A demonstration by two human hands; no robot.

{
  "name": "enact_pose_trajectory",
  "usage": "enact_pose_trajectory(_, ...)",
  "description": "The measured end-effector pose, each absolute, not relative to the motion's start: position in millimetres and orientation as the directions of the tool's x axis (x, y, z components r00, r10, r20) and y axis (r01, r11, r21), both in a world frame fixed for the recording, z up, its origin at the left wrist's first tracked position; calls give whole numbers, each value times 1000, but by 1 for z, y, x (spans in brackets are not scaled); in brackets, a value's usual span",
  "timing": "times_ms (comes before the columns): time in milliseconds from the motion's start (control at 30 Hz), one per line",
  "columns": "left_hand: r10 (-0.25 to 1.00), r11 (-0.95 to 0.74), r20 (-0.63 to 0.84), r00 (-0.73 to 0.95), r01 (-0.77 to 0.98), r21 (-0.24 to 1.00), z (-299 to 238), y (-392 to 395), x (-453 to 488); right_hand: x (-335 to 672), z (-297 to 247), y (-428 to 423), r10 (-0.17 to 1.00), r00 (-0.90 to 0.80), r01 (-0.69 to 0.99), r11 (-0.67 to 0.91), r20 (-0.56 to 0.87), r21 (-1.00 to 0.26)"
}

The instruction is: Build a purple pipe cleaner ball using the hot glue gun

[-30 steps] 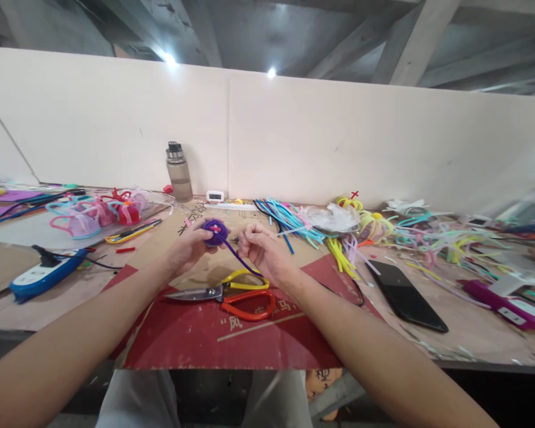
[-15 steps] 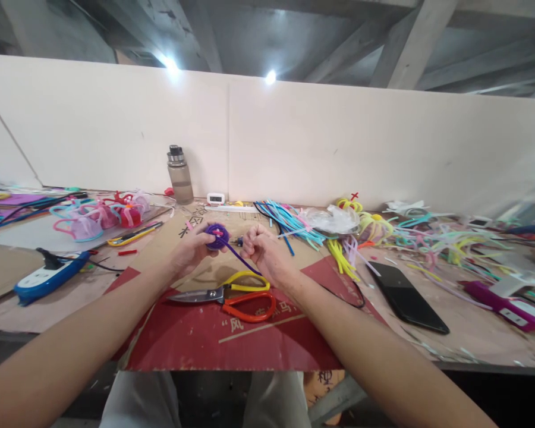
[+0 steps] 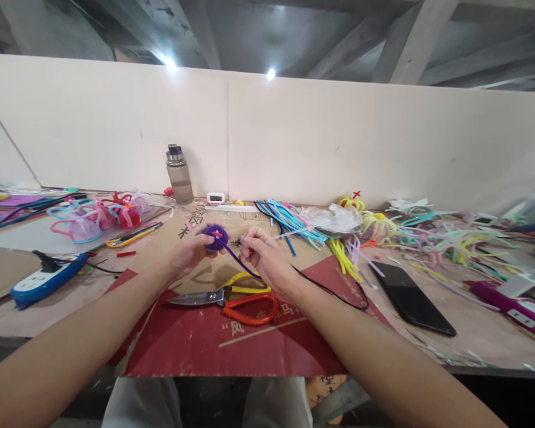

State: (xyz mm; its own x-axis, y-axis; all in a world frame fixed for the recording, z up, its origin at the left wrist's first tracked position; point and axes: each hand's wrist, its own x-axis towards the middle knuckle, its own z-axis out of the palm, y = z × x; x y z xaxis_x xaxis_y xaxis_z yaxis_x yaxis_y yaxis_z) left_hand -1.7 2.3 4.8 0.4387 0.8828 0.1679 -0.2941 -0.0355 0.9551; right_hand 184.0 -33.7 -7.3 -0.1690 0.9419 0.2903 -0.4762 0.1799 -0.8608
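Observation:
My left hand [image 3: 188, 251] is closed round a small coiled purple pipe-cleaner ball [image 3: 216, 236], held just above the table. A loose purple tail [image 3: 241, 265] runs from the ball down to the right. My right hand [image 3: 264, 254] is closed in a pinch beside the ball, fingers on that purple strand and on a small dark tip. Below both hands lie scissors [image 3: 232, 294] with one yellow and one orange handle, blades pointing left, on a red cardboard sheet [image 3: 196, 339].
A black phone [image 3: 412, 296] lies right of the red sheet. Loose coloured pipe cleaners [image 3: 339, 238] are scattered at the back and right. A water bottle [image 3: 178, 172] stands against the wall. A blue-and-white power strip [image 3: 44, 278] and pink finished pieces [image 3: 98, 214] sit at the left.
The ball has stayed in my left hand. My right hand has shifted slightly lower and closer to the ball along the purple strand. The view has tilted a little.

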Motion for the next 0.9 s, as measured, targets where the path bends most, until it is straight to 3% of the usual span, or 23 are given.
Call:
enact_pose_trajectory(700, 877, -90, 211, 433, -282, 955, 1, 5, -6, 187, -15, -27, 955, -98, -119, 268, 280, -956)
enact_pose_trajectory(900, 889, -85, 207, 409, -297, 951, 2, 6, -6, 193, -7, -27, 934, -25, -11, 355, 355, -935)
